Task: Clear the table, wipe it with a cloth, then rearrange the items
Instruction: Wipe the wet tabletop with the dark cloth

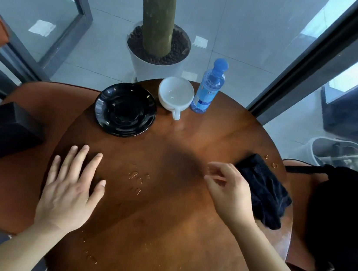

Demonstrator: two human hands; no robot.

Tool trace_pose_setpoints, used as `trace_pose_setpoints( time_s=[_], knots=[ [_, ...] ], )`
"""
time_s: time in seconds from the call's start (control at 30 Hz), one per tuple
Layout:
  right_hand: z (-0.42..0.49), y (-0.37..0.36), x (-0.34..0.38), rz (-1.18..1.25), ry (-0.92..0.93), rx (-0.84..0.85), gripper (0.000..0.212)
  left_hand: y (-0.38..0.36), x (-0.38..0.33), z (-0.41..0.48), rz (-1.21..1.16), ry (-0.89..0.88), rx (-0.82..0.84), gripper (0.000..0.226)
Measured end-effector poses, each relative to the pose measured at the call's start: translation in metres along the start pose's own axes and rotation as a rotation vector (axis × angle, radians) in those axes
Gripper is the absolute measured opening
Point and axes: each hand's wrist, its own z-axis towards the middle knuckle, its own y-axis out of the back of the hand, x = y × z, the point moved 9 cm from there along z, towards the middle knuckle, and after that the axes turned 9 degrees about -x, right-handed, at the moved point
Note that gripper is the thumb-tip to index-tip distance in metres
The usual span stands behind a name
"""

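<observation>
Bench (pixel 161 224): round, wood, droplets | far edge: black plate (pixel 125 109), white cup (pixel 175 94), blue bottle (pixel 208 87) | dark cloth (pixel 264 192): right edge | left hand (pixel 71 187): flat, empty | right hand (pixel 229 192): loosely curled, seemingly empty, beside cloth

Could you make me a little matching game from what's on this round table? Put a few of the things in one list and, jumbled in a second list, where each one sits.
Things:
1. black saucer
2. white cup
3. blue bottle
4. dark cloth

Places:
A. at the table's right edge, just beyond the right hand
B. far edge, standing upright, right of the cup
C. far left part of the table, ahead of the left hand
D. between the saucer and the bottle, handle pointing toward the person

Pairs: 1-C, 2-D, 3-B, 4-A
</observation>
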Motion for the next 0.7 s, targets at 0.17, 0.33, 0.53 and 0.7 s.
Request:
trace_pose_setpoints(
  time_s=[0.17,0.33,0.53,0.7],
  knots=[
    [-0.012,0.055,-0.026,-0.266,0.187,-0.218,0.025,0.001,-0.002,0.002,-0.016,-0.005,-0.021,0.068],
    [0.001,0.056,-0.063,-0.515,0.135,-0.156,0.043,0.000,-0.003,0.001,-0.007,-0.013,-0.029,0.068],
    [0.000,0.032,-0.106,-0.703,-0.065,0.054,0.074,-0.002,0.000,0.002,-0.001,-0.017,-0.045,0.068],
    [-0.028,0.020,-0.088,-0.702,-0.050,0.068,0.071,-0.006,0.002,0.001,0.014,-0.017,-0.039,0.068]
  ],
)
